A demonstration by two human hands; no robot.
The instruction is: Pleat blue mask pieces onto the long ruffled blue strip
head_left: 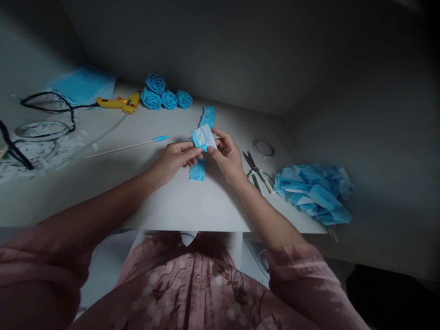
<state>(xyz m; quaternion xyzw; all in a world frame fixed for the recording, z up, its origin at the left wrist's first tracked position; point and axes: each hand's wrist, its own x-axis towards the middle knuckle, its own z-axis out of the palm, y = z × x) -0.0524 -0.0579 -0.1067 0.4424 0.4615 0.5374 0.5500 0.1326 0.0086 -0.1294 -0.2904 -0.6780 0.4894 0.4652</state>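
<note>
Spreading beneath everything is a pale tabletop [178, 206]; on a clock face centred between the hands, with twelve away from the body, the largest item on it is a loose heap of blue and white sheets [314, 192] at four. A flat stack of blue sheets [84, 87] lies far out toward ten, and a cluster of four blue rosettes [168, 98] sits nearer, between ten and eleven.

Next in size come the left hand [173, 160], reaching in from eight, and the right hand [227, 156], from four. A yellow glue gun [130, 103] rests at ten, and scissors [256, 168] lie at four, just past the right hand, points toward eleven.

Smaller again, a blue strip [207, 117] shows at twelve and a strip end [197, 170] at six; whether they are one length cannot be told.

Smallest is the white piece with a blue edge [205, 136], raised at the centre, its slightly longer axis running roughly eleven to five. Neither hand is nearer: the left thumb and fingers pinch its seven-o'clock corner, while the right thumb presses around five, with fingers behind its right side.
</note>
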